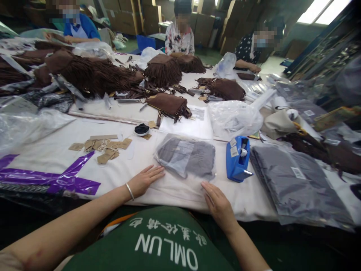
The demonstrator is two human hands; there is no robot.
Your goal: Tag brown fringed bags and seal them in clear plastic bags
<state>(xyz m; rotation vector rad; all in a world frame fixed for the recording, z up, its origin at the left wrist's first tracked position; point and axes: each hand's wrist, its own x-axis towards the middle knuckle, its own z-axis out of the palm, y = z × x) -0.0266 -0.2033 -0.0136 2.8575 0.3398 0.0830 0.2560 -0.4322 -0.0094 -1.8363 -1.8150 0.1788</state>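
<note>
A clear plastic bag with a dark, soft item inside (186, 156) lies flat on the white-covered table (172, 192) in front of me. My left hand (143, 181) rests at the bag's lower left corner, fingers stretched out and holding nothing. Below the bag's lower right edge, my right hand (217, 201) lies on the cloth with its fingers extended, also holding nothing. A blue tape dispenser (238, 160) stands right of the bag. Brown paper tags with strings (103, 146) are heaped to the left, near a small dish with black contents (141, 130).
Stacked bagged dark items (296, 180) lie at the right. Brown fringed bags (163, 71) cover the far side, one brown bag (167, 104) nearer. Purple tape (70, 177) runs along the left edge. Crumpled plastic (235, 116) lies behind the dispenser. Three people sit across the table.
</note>
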